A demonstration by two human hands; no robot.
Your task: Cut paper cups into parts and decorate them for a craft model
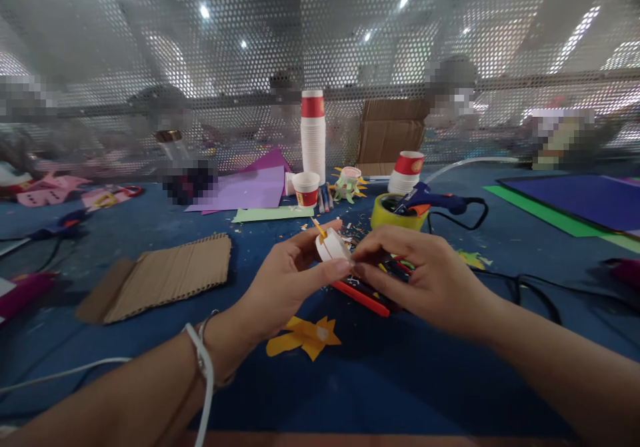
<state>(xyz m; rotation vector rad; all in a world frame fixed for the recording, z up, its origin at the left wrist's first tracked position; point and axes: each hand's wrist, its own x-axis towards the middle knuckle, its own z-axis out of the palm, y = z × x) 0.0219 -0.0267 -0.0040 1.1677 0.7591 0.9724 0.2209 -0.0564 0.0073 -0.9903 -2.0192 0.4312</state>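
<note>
My left hand (280,277) is closed around a short white paper cup piece (331,247), thumb in front and fingers behind. A thin yellow-orange strip (321,227) sticks up from the cup's left end. At the cup's right edge, my right hand (425,267) is closed, thumb and fingertips pinched together; whether they grip the cup or a small bit there is hidden. Below my hands, on the blue table, lies a yellow-orange paper cutout (307,337) with pointed tips. Under my right hand are red and dark pens or markers (363,298), partly covered.
Behind my hands stand a tall stack of paper cups (313,140) and a yellow tape roll (383,217) with a blue glue gun (435,200) resting on it. Cardboard (173,277) lies at left. Black cords (530,287) run at right. Beyond is a perforated metal screen (240,53).
</note>
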